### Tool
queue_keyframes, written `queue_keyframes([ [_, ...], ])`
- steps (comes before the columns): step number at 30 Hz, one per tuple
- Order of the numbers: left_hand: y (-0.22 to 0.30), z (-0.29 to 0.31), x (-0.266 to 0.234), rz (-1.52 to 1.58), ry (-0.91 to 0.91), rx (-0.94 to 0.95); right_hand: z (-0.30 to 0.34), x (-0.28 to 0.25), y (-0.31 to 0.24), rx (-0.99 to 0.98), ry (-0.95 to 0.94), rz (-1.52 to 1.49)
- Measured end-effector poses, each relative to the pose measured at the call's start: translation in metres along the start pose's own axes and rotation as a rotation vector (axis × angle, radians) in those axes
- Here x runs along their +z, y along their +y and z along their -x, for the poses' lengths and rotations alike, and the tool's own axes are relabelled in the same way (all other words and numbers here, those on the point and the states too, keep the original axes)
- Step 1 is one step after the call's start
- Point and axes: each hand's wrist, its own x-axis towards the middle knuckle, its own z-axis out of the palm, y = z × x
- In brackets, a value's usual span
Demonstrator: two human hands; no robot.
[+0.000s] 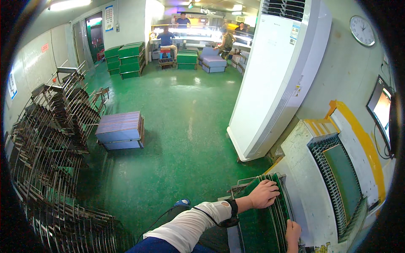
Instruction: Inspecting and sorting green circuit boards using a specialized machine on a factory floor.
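Green flat boards [258,230] stand on edge between the thin metal wires of a rack [283,189] at the lower right. My left hand [264,195] reaches over them from above, its fingers curled down on the far edge of a board. A white sleeve and a black band cover that forearm and wrist. Closer to me, my right hand [293,232] is closed at the rack's right side; what its fingers hold there is hidden. To the right, a pale machine [295,147] carries another green board [342,179] on its rows of small rollers.
Many empty wire racks [50,177] crowd the left side. A stack of boards [120,130] sits on the green floor. A tall white air conditioner [270,84] stands ahead right, and a screen [382,107] hangs on the wall. People work at a lit bench [194,36] far off.
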Motion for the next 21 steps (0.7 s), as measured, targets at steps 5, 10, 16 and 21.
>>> queue_keyframes([
  [5, -0.001, 0.001, 0.000, -0.003, 0.004, -0.003, 0.001, -0.003, -0.009, 0.001, -0.006, 0.008],
  [10, 0.000, 0.001, 0.000, 0.001, -0.001, -0.007, 0.002, -0.002, -0.006, -0.003, 0.004, 0.015],
  [16, -0.001, 0.001, 0.001, -0.006, -0.010, -0.008, 0.001, 0.001, -0.001, -0.026, 0.020, 0.016],
  [21, 0.000, 0.001, -0.001, -0.001, -0.016, -0.012, 0.001, -0.001, -0.005, -0.011, 0.006, 0.017],
])
